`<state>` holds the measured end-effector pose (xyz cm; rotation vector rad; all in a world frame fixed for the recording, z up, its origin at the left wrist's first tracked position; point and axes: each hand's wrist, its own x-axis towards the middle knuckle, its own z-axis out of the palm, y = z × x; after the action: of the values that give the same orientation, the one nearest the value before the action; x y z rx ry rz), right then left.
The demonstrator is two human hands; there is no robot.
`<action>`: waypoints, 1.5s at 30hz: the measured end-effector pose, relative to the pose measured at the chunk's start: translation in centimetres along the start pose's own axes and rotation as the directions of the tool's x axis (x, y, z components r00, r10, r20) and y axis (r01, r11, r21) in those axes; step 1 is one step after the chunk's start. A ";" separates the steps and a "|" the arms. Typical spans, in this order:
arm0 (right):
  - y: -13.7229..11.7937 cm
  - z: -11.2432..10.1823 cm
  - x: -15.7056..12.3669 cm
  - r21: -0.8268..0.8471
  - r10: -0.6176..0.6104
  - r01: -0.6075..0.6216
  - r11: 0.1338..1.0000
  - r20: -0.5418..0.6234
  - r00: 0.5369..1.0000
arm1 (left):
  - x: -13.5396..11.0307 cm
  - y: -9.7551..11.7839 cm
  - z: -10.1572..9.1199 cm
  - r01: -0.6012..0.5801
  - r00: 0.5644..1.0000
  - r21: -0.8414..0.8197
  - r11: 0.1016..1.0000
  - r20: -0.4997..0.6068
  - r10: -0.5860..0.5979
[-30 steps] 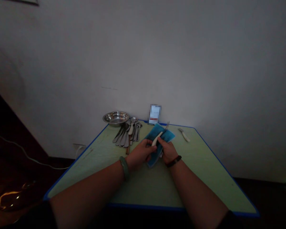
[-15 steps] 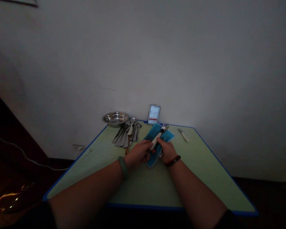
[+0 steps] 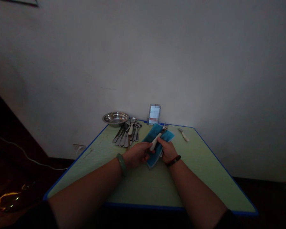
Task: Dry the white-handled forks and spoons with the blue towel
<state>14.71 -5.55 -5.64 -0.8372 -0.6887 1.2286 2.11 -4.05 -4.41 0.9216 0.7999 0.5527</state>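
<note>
My left hand [image 3: 137, 154] is closed round the white handle of a fork [image 3: 157, 137], whose metal tines point away from me over a blue cloth [image 3: 168, 136]. My right hand [image 3: 167, 150] grips that blue cloth from the right, pressing it against the fork. Both hands are above the middle of a pale green table [image 3: 200, 165] with a blue edge. A green bangle circles my left wrist and a dark band my right.
A pile of metal cutlery [image 3: 128, 133] lies at the back left of the table, beside a steel bowl [image 3: 116, 118]. A single white-handled utensil [image 3: 184, 135] rests at the back right. A small blurred box [image 3: 154, 114] stands against the grey wall.
The fork has turned in my left hand, so its tines now show broader above the cloth. Both hands have stayed almost in place.
</note>
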 end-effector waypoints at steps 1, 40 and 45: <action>0.0 0.0 0.0 0.000 -0.001 0.001 1.000 -0.001 1.000 | 0.0 0.0 0.0 -0.013 1.000 -0.001 1.000 0.002 0.013; -0.3 -0.3 0.1 0.080 0.062 -0.062 0.995 0.003 0.998 | 0.6 -0.3 -1.4 -0.355 0.761 0.747 0.563 -0.120 0.638; -0.4 -0.4 0.1 0.083 0.058 -0.059 0.995 0.021 0.998 | 0.8 -0.2 -1.6 -0.371 0.762 0.714 0.594 -0.132 0.635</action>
<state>15.23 -5.56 -5.53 -0.7822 -0.6274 1.3105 1.35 -2.81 -5.40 1.7839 1.1130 1.0212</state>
